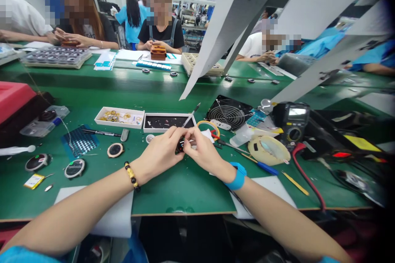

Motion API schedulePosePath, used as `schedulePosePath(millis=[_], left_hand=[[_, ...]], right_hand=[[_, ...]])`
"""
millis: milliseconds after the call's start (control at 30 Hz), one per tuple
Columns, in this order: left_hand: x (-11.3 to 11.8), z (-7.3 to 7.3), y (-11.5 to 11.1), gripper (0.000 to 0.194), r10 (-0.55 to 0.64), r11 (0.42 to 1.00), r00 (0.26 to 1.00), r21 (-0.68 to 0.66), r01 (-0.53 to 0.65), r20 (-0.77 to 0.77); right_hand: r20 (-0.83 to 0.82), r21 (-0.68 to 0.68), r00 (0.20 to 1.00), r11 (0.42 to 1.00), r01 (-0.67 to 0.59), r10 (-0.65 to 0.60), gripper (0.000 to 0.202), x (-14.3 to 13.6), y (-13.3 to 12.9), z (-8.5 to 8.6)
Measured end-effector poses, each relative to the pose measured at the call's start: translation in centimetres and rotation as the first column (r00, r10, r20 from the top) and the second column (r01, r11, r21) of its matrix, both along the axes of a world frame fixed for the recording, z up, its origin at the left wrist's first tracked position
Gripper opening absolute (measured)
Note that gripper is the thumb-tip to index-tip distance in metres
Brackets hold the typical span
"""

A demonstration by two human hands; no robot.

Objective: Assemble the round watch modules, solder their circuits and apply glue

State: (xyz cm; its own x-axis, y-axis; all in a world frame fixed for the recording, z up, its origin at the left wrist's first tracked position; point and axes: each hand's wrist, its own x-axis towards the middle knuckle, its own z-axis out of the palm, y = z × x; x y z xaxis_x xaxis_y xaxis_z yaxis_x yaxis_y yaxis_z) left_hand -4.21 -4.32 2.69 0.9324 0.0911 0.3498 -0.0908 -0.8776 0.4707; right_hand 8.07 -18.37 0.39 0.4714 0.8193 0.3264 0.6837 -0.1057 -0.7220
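Nearest the camera, the person's forearms (83,209) extend inward over a green counter (182,185), the largest surface shown. A black fan (228,111) with a wire guard lies beyond the right hand (206,151), which meets the left hand (161,154) near center. Farther right stands a multimeter (295,125). Beyond the left hand, a white tray (117,124) holding yellow pieces (112,114) adjoins a black-floored tray (156,130). A round case (115,150) with a gold-toned rim rests to its left. Smallest, a dark part (180,146) sits between the hands, partly hidden; each hand's grip is closed on it, fingertips pinching.
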Motion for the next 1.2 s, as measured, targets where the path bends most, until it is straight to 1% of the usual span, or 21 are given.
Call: schedulePosePath(millis=[67, 133, 200, 267, 300, 367, 467, 700, 800, 967, 1100, 1200], left_hand=[[0.0, 0.1, 0.1, 0.047, 0.003, 1.000, 1.000, 0.007, -0.003, 0.000], [0.0, 0.1, 0.2, 0.045, 0.014, 1.000, 1.000, 0.022, -0.014, 0.004], [0.0, 0.2, 0.4, 0.045, 0.043, 0.998, 0.999, 0.052, -0.043, 0.000], [0.1, 0.1, 0.4, 0.045, 0.078, 0.993, 0.997, 0.095, -0.076, -0.017], [0.1, 0.1, 0.4, 0.045, 0.091, 0.990, 0.995, 0.115, -0.087, -0.029], [0.0, 0.1, 0.4, 0.044, 0.095, 0.985, 0.994, 0.150, -0.088, -0.044], [0.0, 0.1, 0.2, 0.046, 0.077, 0.977, 0.996, 0.204, -0.068, -0.041], [-0.2, -0.2, -0.2, 0.034, 0.042, 0.950, 0.999, 0.310, -0.032, -0.025], [-0.2, -0.2, -0.4, 0.031, 0.024, 0.928, 1.000, 0.372, -0.017, -0.015], [-0.1, 0.1, -0.8, 0.022, 0.022, 0.877, 0.999, 0.481, -0.003, -0.033], [0.1, 0.2, -0.9, 0.020, 0.061, 0.860, 0.997, 0.509, -0.030, -0.046], [0.3, 0.1, -1.1, 0.021, 0.084, 0.863, 0.995, 0.503, -0.049, -0.049]], right_hand=[[-0.013, -0.018, 1.000, 1.000, -0.017, 0.017, 0.005, 0.1, -0.2, 0.3], [0.014, -0.002, 0.999, 0.999, -0.042, 0.042, 0.002, 0.1, -0.3, 0.7], [0.117, 0.054, 0.993, 0.998, -0.025, 0.018, 0.003, 0.1, -0.4, 1.0], [0.258, 0.103, 0.965, 0.994, 0.019, -0.046, 0.003, 0.0, -0.4, 1.3], [0.316, 0.106, 0.946, 0.994, 0.036, -0.068, 0.005, -0.2, -0.4, 1.4], [0.384, 0.068, 0.921, 0.997, 0.040, -0.063, 0.010, -0.5, -0.4, 1.4], [0.426, -0.005, 0.904, 0.999, 0.046, -0.039, 0.015, -0.9, -0.3, 1.4], [0.534, -0.085, 0.839, 0.981, 0.173, -0.101, 0.017, -1.6, -0.2, 1.3], [0.562, -0.092, 0.818, 0.974, 0.208, -0.122, 0.017, -2.1, -0.3, 1.3], [0.589, -0.101, 0.797, 0.967, 0.236, -0.133, 0.012, -2.6, -0.2, 1.2], [0.619, -0.052, 0.766, 0.963, 0.263, -0.176, 0.014, -2.5, 0.2, 1.0], [0.618, -0.046, 0.764, 0.962, 0.270, -0.185, 0.013, -2.5, 0.3, 1.3]])
